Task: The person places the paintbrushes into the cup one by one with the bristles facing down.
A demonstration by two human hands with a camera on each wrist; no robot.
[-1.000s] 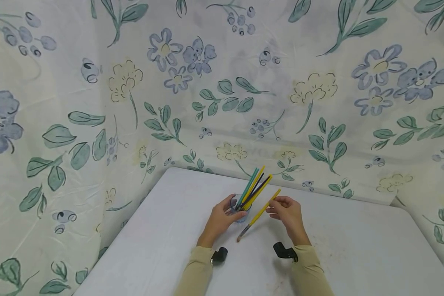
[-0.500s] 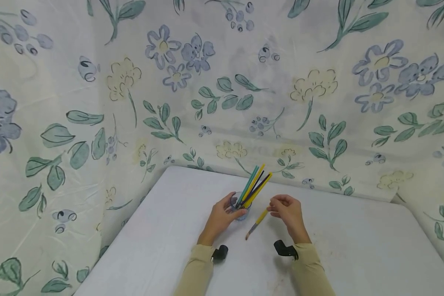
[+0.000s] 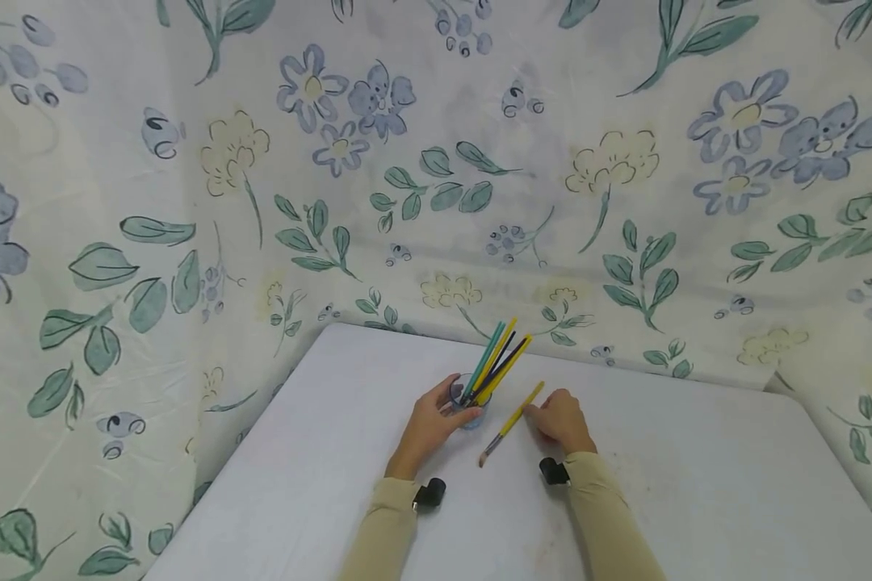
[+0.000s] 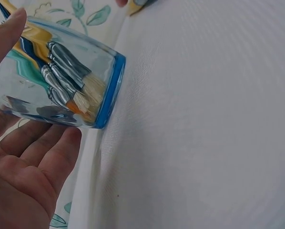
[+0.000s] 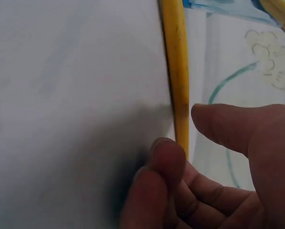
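Note:
My left hand (image 3: 430, 425) grips a clear glass (image 3: 472, 413) with a blue base, thumb on one side and fingers on the other. Several paintbrushes (image 4: 68, 71) stand bristles down in the glass, their yellow, teal and dark handles leaning out to the right. A single yellow paintbrush (image 3: 512, 420) lies on the white table to the right of the glass, bristles toward me. Beside its handle is my right hand (image 3: 561, 421). The right wrist view shows the thumb apart from the yellow handle (image 5: 177, 71), with curled fingertips close against its other side.
The white table (image 3: 698, 476) ends at a floral-patterned cloth (image 3: 436, 202) behind and at the left. Faint reddish smudges mark the tabletop near the right forearm. Each wrist wears a black camera (image 3: 430, 492).
The right hand has brought the yellow paintbrush down beside the glass, and its thumb now stands off the handle. The hand has turned knuckles up. My left hand keeps hold of the glass.

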